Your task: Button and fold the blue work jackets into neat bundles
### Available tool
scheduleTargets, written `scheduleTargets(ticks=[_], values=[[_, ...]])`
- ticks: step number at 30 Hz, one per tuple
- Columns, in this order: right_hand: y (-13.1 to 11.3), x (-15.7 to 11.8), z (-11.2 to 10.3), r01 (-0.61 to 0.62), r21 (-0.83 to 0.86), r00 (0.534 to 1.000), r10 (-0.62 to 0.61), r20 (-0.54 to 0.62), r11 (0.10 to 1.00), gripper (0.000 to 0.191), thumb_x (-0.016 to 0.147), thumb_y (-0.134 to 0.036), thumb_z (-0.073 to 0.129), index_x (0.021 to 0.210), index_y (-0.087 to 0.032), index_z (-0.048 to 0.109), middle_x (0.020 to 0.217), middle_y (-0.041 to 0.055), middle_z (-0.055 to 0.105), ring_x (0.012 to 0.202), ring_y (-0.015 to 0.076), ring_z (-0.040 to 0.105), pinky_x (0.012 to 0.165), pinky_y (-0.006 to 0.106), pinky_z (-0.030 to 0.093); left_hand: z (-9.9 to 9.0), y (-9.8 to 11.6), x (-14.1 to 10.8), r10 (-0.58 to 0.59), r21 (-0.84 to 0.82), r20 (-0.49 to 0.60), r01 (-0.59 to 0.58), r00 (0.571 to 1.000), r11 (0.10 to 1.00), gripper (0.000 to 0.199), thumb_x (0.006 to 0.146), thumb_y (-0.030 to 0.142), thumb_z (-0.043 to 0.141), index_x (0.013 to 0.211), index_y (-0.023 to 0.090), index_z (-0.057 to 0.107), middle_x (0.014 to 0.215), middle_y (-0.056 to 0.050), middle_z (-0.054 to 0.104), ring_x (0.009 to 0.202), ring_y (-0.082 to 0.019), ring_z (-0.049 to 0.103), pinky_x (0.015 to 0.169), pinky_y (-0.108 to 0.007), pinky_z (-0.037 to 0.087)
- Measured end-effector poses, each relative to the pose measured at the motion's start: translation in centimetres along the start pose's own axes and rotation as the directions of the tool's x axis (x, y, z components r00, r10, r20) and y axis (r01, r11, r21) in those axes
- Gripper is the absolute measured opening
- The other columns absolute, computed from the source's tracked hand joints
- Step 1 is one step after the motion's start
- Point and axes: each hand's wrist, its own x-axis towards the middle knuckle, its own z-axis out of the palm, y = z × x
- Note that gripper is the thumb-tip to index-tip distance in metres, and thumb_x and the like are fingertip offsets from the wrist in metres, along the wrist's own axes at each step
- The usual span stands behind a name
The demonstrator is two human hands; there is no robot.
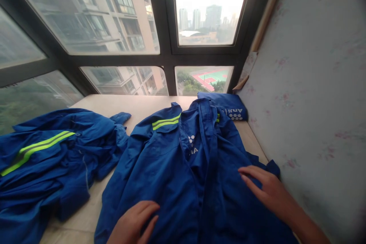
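A blue work jacket (160,164) with a yellow-green reflective stripe lies front side up before me, its collar toward the window. Its front hangs partly apart, showing white print on the inside of the back. Over the lower left part of the jacket is my left hand (135,221), thumb and fingers apart, nothing between them. My right hand (264,187) hovers at the jacket's right side, thumb apart from the fingers and holding nothing. Whether either hand touches the cloth, I cannot tell.
On the left lies a second, crumpled blue garment (94,137) with a reflective stripe. A folded blue garment (236,108) with white lettering rests in the back right corner. Windows stand behind the pale ledge (114,101); a papered wall (314,84) rises on the right.
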Motion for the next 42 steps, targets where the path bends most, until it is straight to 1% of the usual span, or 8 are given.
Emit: scheduleTargets(ticks=[11,16,21,27,31,35,38,42], values=[[-0.5,21.1,4.4,0.074,0.093,0.959,-0.045,-0.280,0.993,0.031,0.085,-0.027,0.053,0.108,-0.018,0.071,0.108,0.0096,0.073,0.092,0.0213,0.068,0.088,0.037,0.054,3.9,-3.8,22.2,-0.393,-0.320,-0.181,0.324,0.902,0.890,0.023,0.088,0.023,0.051,0.095,0.020,0.072,0.098,-0.004,0.076,0.089,-0.019,0.069,0.083,-0.029,0.054],[2.5,27.4,4.0,-0.208,0.223,0.887,0.279,-0.367,0.952,0.031,0.076,-0.028,0.066,0.104,-0.014,0.071,0.099,0.0112,0.074,0.092,0.0249,0.067,0.087,0.039,0.051,5.9,-7.9,29.0,-0.482,-0.286,-0.174,0.424,0.859,0.859,0.022,0.088,0.019,0.053,0.100,0.017,0.071,0.102,-0.008,0.075,0.091,-0.021,0.069,0.086,-0.030,0.050],[3.9,30.9,4.8,-0.309,0.572,0.861,0.479,-0.171,0.760,0.032,0.073,-0.041,0.071,0.087,-0.012,0.071,0.075,0.0082,0.072,0.069,0.0233,0.067,0.059,0.032,0.052,8.0,-10.5,33.8,-0.524,-0.265,-0.092,0.487,0.846,0.832,0.033,0.094,0.041,0.054,0.109,0.015,0.069,0.098,-0.012,0.075,0.093,-0.023,0.069,0.081,-0.029,0.048],[1.6,33.3,5.0,-0.137,0.638,0.846,0.424,-0.323,0.758,0.031,0.075,-0.038,0.067,0.095,-0.014,0.068,0.079,0.0055,0.072,0.072,0.0198,0.067,0.068,0.032,0.055,9.5,-12.3,37.5,-0.590,-0.232,-0.022,0.570,0.807,0.789,0.038,0.087,0.044,0.064,0.109,0.013,0.068,0.094,-0.011,0.075,0.092,-0.024,0.069,0.079,-0.029,0.048],[-3.4,33.1,5.5,0.002,0.082,0.805,0.047,-0.591,0.997,0.034,0.086,-0.039,0.057,0.105,-0.013,0.068,0.094,0.0115,0.072,0.087,0.0255,0.065,0.081,0.036,0.050,9.9,-12.3,37.4,-0.583,-0.184,-0.027,0.569,0.812,0.801,0.030,0.093,0.040,0.054,0.105,0.017,0.069,0.104,-0.011,0.072,0.097,-0.022,0.067,0.082,-0.029,0.047],[-8.3,32.5,9.8,0.123,-0.420,0.930,-0.252,-0.266,0.899,0.029,0.098,-0.025,0.040,0.111,-0.016,0.064,0.107,0.0149,0.068,0.098,0.0269,0.062,0.081,0.034,0.045,10.1,-11.7,36.6,-0.587,-0.102,-0.059,0.580,0.807,0.808,0.038,0.085,0.037,0.065,0.117,0.017,0.063,0.121,-0.017,0.062,0.106,-0.027,0.063,0.087,-0.034,0.047],[-9.1,32.8,14.0,0.186,-0.490,0.977,-0.211,0.004,0.852,0.027,0.097,-0.016,0.039,0.105,-0.017,0.065,0.106,0.0137,0.067,0.097,0.0244,0.063,0.077,0.030,0.044,10.4,-11.8,36.2,-0.567,-0.066,-0.066,0.564,0.821,0.823,0.030,0.087,0.032,0.062,0.113,0.017,0.064,0.118,-0.017,0.062,0.109,-0.029,0.061,0.087,-0.036,0.047],[-6.5,33.3,17.4,0.125,-0.462,0.992,-0.122,0.035,0.878,0.029,0.099,-0.019,0.040,0.110,-0.018,0.067,0.106,0.0114,0.067,0.091,0.0208,0.065,0.074,0.027,0.045,10.8,-12.9,35.8,-0.513,-0.074,-0.073,0.508,0.855,0.858,0.028,0.088,0.030,0.060,0.112,0.017,0.065,0.109,-0.013,0.067,0.102,-0.025,0.063,0.084,-0.032,0.048]])
